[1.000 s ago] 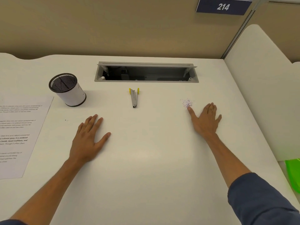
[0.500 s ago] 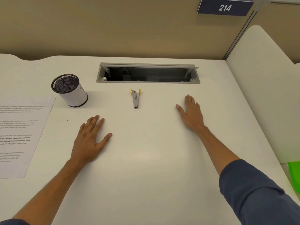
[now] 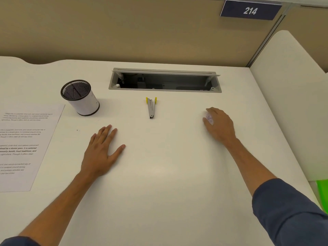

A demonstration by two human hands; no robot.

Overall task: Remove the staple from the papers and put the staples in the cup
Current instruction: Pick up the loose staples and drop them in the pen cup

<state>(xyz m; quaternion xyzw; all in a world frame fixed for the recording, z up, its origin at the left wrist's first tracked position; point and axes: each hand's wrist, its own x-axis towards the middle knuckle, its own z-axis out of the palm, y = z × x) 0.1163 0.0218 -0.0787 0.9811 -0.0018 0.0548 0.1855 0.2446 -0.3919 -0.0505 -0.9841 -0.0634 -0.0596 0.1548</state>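
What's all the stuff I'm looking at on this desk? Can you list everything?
Desk: one, white, fills most of the view.
Cup: one, white wall with black mesh inside, upright at back left.
Papers: white printed sheets, flat at the left edge; count unclear.
Staple remover: one, grey with yellow tabs, desk centre, below the cable tray.
Cable tray: one, grey, open recess at the back.
Small speckled clump: one, whitish with purple flecks, in the right hand's fingers; possibly staples.
Sign: one, dark blue, reads 214, on the partition.
Green object: one, right edge, partly visible.
Left hand: flat on the desk, fingers straight.
Right hand: fingers curled round the clump.
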